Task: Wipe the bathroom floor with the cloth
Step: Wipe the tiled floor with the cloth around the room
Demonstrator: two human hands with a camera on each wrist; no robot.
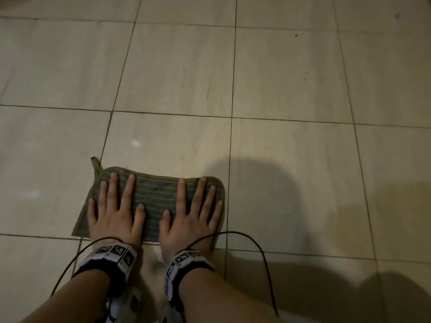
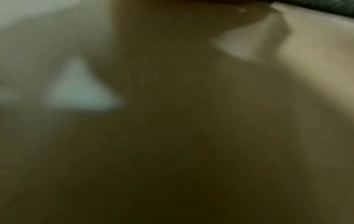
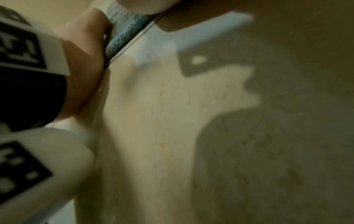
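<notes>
The cloth [image 1: 154, 201] lies flat on the floor [image 1: 291, 89], close to me. My left hand [image 1: 114, 215] and right hand [image 1: 189, 220] press it with all fingers spread flat. I think most tiles are left to wipe.

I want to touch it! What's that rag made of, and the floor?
The cloth looks like soft woven fabric: ribbed stripes, stitched edge binding. The floor looks like glazed ceramic or stone tile: hard beige squares, dark grout lines, slight sheen.
</notes>
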